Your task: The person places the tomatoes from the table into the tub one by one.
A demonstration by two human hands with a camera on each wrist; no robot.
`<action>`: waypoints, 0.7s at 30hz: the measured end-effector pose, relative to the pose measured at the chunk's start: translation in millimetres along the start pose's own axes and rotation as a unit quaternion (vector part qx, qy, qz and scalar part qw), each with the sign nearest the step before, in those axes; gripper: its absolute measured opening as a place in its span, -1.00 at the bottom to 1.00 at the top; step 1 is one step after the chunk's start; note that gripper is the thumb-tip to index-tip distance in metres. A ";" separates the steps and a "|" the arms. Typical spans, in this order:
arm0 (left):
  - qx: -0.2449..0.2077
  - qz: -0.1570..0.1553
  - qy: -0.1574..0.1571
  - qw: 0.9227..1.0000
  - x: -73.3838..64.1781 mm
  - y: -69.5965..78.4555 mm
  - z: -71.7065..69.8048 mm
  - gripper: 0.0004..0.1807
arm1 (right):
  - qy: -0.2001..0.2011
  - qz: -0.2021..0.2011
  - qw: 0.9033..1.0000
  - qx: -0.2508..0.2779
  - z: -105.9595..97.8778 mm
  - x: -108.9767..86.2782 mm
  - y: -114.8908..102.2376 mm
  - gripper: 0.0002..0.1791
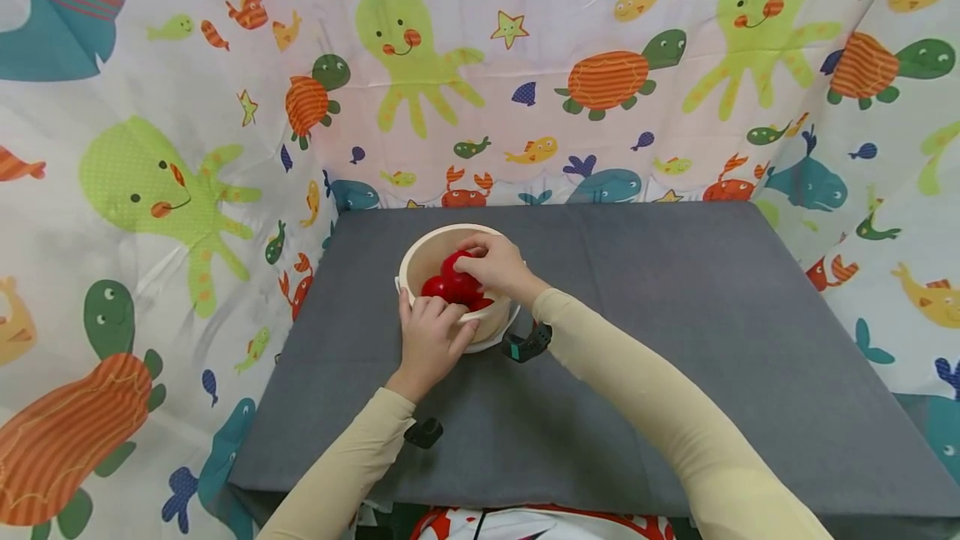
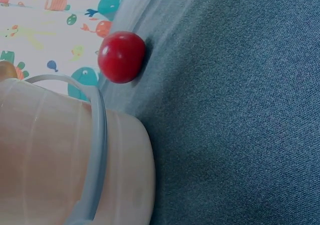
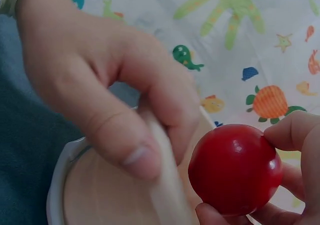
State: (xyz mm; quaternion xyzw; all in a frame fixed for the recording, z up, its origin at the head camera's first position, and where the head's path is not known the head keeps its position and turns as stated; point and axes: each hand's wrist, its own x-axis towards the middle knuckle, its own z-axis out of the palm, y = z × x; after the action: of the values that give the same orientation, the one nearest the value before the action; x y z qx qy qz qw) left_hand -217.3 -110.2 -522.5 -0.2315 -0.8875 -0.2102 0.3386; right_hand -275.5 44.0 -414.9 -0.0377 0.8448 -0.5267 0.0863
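A cream bucket (image 1: 417, 263) with a pale handle (image 2: 98, 135) stands on the table, several glossy red balls (image 1: 435, 287) lying inside. My left hand (image 1: 431, 332) grips its near rim; in the right wrist view that hand's thumb (image 3: 142, 160) lies over the rim, with the fingers on the other side. Over the bucket's opening, my right hand (image 1: 501, 267) holds a red ball (image 3: 235, 170) between thumb and fingertips. Another red ball (image 2: 121, 57) rests on the cloth beyond the bucket in the left wrist view, hidden from the head view.
A grey cloth covers the table (image 1: 675, 340), and the bucket stands left of its middle. Behind and at both sides hangs a white curtain (image 1: 517, 148) with sea-animal prints. Dark wrist devices (image 1: 527, 343) sit on both wrists.
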 end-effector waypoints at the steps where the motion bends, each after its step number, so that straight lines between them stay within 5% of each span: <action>1: 0.000 0.000 0.000 1.000 -0.3 -0.1 0.1 -0.73 | -0.001 -0.003 1.000 -0.001 0.9 0.2 1.2 -0.58; 21: 0.001 0.001 0.003 1.000 -1.2 0.2 0.7 -0.75 | 0.006 0.016 1.000 0.004 -5.1 2.3 9.4 -0.66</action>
State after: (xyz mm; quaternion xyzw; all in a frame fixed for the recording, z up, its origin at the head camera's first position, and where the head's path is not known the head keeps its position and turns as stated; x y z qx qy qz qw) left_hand -216.7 -110.0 -523.8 -0.2318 -0.8865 -0.2096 0.3414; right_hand -278.4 52.3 -421.4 -0.0210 0.8439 -0.5285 0.0898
